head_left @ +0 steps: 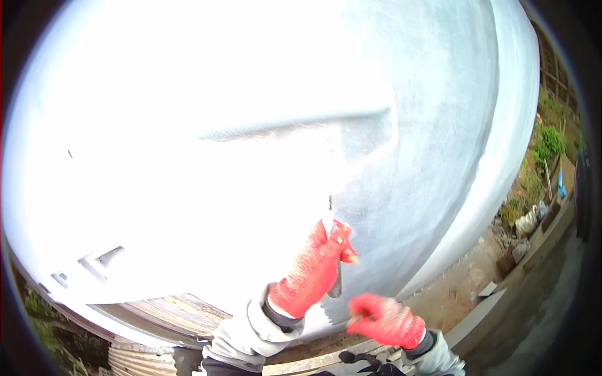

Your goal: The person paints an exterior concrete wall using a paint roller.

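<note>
My left hand (311, 269), in a red work glove, is closed around a slim tool with a grey handle end (337, 285) below the fist. A narrow dark tip (330, 202) shows above the fingers; glare hides the tool's exact kind. Behind the hand spreads a large pale panel (433, 138) with a raised or recessed angular outline, and I cannot tell if the tip touches it. My right hand (387, 321), also red-gloved, is lower and to the right, apart from the tool. Its fingers look curled but are smeared by motion.
Strong glare washes out the panel's left side. Wooden boards (166, 313) and corrugated sheeting (141, 358) lie along the lower left. On the right are a concrete ledge (473, 319), rubble, a pale sack (527, 222) and green plants (550, 143).
</note>
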A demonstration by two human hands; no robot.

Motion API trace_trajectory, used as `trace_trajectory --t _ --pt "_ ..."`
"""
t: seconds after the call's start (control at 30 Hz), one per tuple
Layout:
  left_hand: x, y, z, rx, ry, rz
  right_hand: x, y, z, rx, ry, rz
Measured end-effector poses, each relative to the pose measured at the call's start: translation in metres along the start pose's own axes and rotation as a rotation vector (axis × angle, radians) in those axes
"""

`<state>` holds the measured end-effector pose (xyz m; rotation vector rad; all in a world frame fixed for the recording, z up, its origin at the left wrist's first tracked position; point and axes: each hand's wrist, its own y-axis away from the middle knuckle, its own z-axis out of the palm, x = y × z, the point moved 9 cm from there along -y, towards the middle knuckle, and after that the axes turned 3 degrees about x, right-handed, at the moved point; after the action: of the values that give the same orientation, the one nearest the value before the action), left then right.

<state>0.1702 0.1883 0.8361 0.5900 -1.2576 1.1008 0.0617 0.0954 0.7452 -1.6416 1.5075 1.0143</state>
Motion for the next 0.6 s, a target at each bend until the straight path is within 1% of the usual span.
trace_trajectory --t 0.03,0.07,0.1,0.13,0.17,0.2,0.27,0.3,0.33,0.4,0.43,0.5,0.53,0.6 --pt "-0.007 -0.005 -0.014 -0.008 -0.044 -0.023 0.0 -0.012 -0.011 0.331 -0.049 -0.203" --pt "-0.016 0.003 -0.009 0.002 -0.042 -0.004 0.005 -0.013 -0.005 0.323 -0.04 -0.222" --pt "-0.026 0.0 0.014 -0.007 0.008 -0.073 -0.003 -0.008 -0.022 0.378 -0.098 -0.308" --pt "-0.044 0.001 0.014 -0.017 0.066 -0.14 -0.01 -0.01 -0.02 0.431 -0.151 -0.392" --pt "-0.045 0.001 0.015 -0.063 -0.055 -0.102 -0.017 -0.02 -0.015 0.298 -0.145 -0.183" --pt "-0.043 0.008 0.016 -0.058 -0.058 -0.085 -0.019 -0.018 -0.013 0.295 -0.14 -0.2" --pt "-0.045 0.026 0.026 -0.109 -0.131 -0.248 -0.004 -0.024 0.001 0.204 -0.512 -0.118" --pt "-0.048 0.025 0.021 -0.11 -0.11 -0.261 0.004 -0.034 0.012 0.163 -0.685 -0.14" --pt "-0.035 0.017 0.017 -0.105 -0.111 -0.251 -0.005 -0.044 0.01 0.157 -0.681 -0.149" --pt "-0.011 0.025 0.021 -0.102 -0.176 -0.293 -0.036 -0.038 0.0 0.136 -0.817 -0.195" --pt "-0.002 0.028 0.023 -0.098 -0.198 -0.307 -0.055 -0.038 -0.006 0.128 -0.816 -0.195" --pt "0.024 0.031 0.015 0.03 -0.023 -0.155 -0.093 -0.041 -0.028 0.194 -1.009 -0.245" --pt "0.02 0.032 0.013 0.034 -0.021 -0.152 -0.097 -0.045 -0.034 0.189 -1.005 -0.246" --pt "0.055 0.045 -0.013 0.258 -0.367 0.38 -0.11 -0.056 -0.039 0.15 -0.889 -0.321"
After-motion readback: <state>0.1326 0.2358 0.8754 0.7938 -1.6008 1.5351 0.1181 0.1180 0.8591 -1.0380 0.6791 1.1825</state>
